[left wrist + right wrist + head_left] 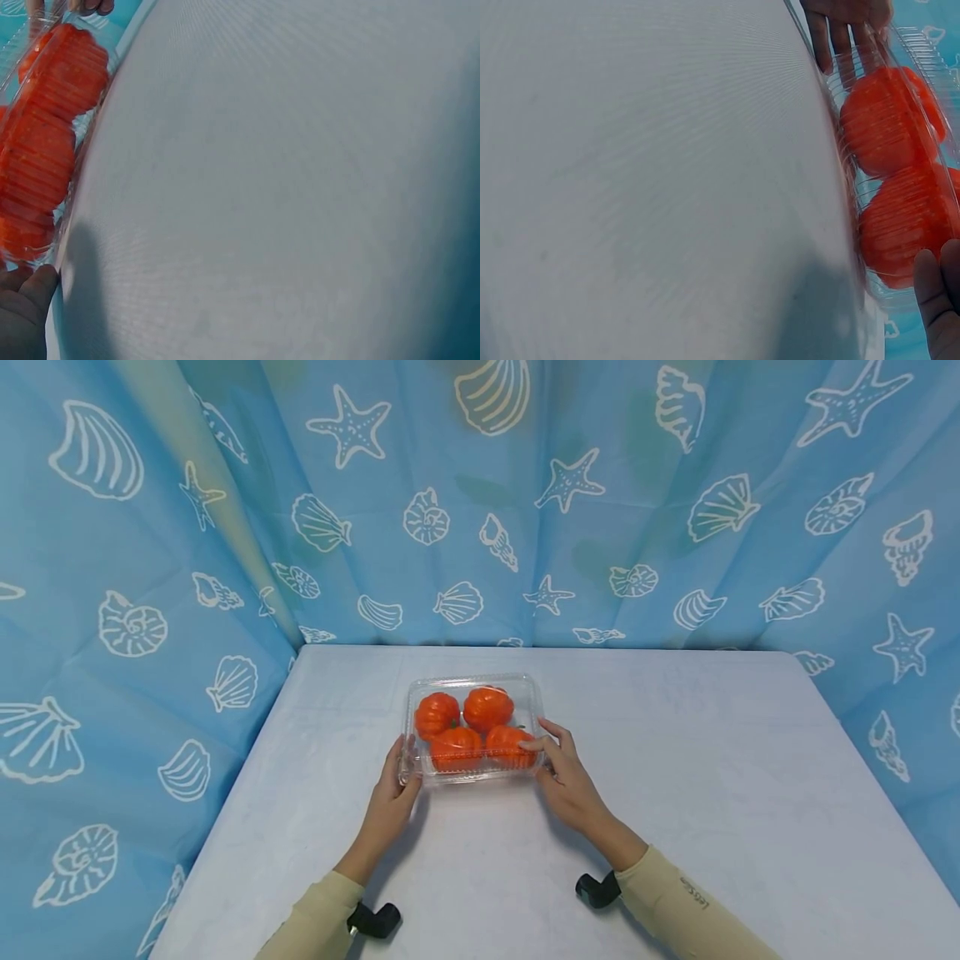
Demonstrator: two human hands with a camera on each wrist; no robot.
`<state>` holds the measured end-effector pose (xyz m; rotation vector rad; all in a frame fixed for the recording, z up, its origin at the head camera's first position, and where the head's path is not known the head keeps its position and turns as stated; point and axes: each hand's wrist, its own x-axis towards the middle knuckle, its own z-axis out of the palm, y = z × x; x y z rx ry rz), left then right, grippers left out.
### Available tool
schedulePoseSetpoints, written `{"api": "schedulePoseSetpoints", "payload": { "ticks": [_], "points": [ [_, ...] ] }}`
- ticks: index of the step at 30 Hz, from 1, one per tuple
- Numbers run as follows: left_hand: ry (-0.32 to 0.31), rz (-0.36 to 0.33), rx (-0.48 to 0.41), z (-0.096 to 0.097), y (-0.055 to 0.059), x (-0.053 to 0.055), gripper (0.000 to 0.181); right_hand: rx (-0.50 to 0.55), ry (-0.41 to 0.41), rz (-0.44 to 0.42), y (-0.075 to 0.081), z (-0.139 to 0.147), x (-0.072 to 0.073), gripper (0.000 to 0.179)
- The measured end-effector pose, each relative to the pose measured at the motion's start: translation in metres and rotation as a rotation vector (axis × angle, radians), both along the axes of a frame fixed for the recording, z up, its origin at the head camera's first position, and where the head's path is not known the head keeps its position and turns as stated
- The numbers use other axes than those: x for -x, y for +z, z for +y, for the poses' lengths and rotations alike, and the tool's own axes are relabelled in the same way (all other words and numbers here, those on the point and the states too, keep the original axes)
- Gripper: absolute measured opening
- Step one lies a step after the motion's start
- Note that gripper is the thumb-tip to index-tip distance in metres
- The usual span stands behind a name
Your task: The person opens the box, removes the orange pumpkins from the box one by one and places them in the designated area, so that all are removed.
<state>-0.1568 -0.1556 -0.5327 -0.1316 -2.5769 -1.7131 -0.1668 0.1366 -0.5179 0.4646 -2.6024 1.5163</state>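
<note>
Sleeves (675, 897), fingers (557, 729) on box (528, 697) of orange vegetables (488, 708)

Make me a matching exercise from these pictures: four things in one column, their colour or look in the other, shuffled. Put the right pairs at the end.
Things:
1. Pumpkin-like vegetables
2. Plastic food container
3. Seashell-print curtain
4. Long sleeves

Colour or look:
A. Pale yellowish beige
B. Blue with white outline drawings
C. Orange-red, with ribbed sides
D. Clear and see-through

Right pairs: 1-C, 2-D, 3-B, 4-A
</note>
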Motion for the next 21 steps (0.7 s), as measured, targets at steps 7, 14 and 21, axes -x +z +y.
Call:
{"api": "schedulePoseSetpoints", "payload": {
  "ticks": [7, 14, 21],
  "points": [
    [0.003, -0.016, -0.004, 0.0003, 0.0008, -0.0001, 0.065, 0.017, 0.002, 0.002, -0.0006, -0.0005, 0.0010, 0.036],
    [0.000, -0.017, -0.005, 0.0010, 0.0015, -0.0007, 0.065, 0.019, -0.006, 0.003, -0.0018, -0.0003, 0.0023, 0.038],
    [0.001, -0.009, -0.012, 0.0010, 0.0014, -0.0005, 0.066, 0.047, -0.006, 0.003, -0.0009, 0.0000, 0.0034, 0.043]
  ]
}}
